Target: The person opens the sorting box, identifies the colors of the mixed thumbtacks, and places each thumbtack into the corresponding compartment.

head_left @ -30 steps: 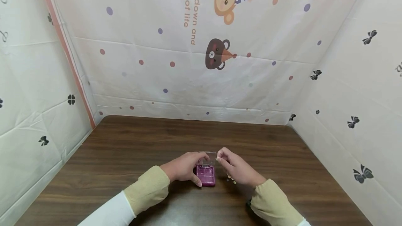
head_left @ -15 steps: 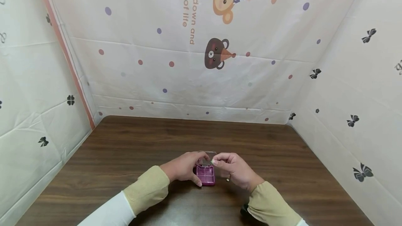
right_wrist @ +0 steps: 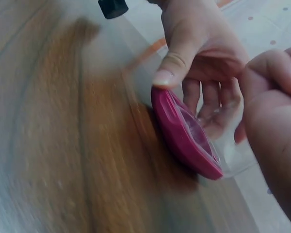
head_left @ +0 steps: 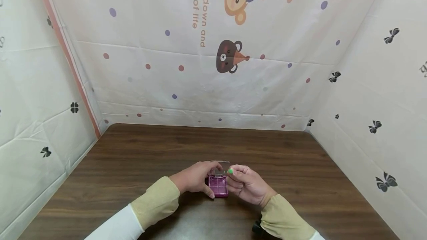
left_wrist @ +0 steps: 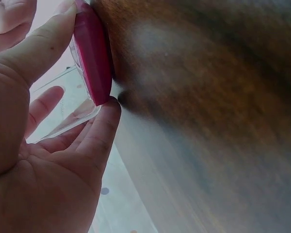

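Note:
A small magenta box (head_left: 218, 187) with four-sided compartments and a raised clear lid (head_left: 222, 166) sits on the table in the head view. My left hand (head_left: 197, 176) grips it, thumb at the near left corner and fingers behind by the lid. In the left wrist view, the thumb and a fingertip hold opposite ends of the magenta box (left_wrist: 93, 56). Just right of the box, my right hand (head_left: 248, 184) pinches a small bright green piece (head_left: 230, 171) between thumb and index finger. The right wrist view shows the box (right_wrist: 184, 133) beside my right hand (right_wrist: 274, 92); the green piece is hidden there.
The dark wood table (head_left: 160, 143) reaches back to a printed white cloth (head_left: 143, 84), with more cloth at both sides. A black device (head_left: 257, 229) shows under the right cuff. Another black device (right_wrist: 113, 7) is by the left wrist in the right wrist view.
My right hand has moved slightly left and nearer the box, turning so the green piece shows. It now covers the small loose pieces seen on the table earlier. My left hand stays put.

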`<control>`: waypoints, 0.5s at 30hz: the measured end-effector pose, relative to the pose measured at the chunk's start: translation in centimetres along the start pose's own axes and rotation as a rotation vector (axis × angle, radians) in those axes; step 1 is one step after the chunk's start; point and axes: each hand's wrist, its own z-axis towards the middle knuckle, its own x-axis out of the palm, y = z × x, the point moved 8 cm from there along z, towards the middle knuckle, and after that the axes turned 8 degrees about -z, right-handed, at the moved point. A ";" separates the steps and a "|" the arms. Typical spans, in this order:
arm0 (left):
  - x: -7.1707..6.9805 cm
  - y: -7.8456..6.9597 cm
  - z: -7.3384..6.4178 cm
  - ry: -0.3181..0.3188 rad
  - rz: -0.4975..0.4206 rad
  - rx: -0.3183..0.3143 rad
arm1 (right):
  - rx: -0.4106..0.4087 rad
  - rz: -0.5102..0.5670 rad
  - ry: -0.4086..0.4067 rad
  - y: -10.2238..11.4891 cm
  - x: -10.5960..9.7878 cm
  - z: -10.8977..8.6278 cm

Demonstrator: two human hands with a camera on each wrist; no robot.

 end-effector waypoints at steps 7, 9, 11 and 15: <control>0.1 0.1 0.2 -0.003 0.026 0.011 | -0.109 0.127 0.083 0.8 1.7 0.5; 0.1 0.1 0.2 -0.003 0.028 0.010 | -0.124 0.139 0.098 1.0 2.0 0.6; 0.1 0.0 0.2 -0.004 0.029 0.014 | -0.134 0.145 0.110 1.2 2.3 0.7; 0.1 -0.1 0.1 0.004 0.016 0.017 | -0.146 0.143 0.138 1.4 2.8 0.8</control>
